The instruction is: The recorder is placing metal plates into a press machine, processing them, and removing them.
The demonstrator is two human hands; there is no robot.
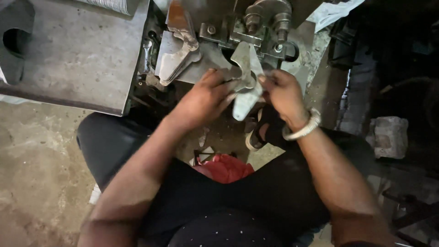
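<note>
Your left hand (206,98) and right hand (283,93) pinch one flat steel blank (247,80); at twelve o'clock, the press clamp (263,23) could catch fingertips.

We see a bare concrete floor (41,151), stained and dusty, brown-grey under dim, warm light; at upper left a heavy grey metal slab (82,55) lies flat, its surface scuffed, with a dark cut-out shape (16,43) at its far corner; to the right the room falls into deep shadow; there a rough block of stone (389,136) rests near a crumbling grey edge (320,50); a pale crumpled sheet (334,11) shows at the top.
</note>
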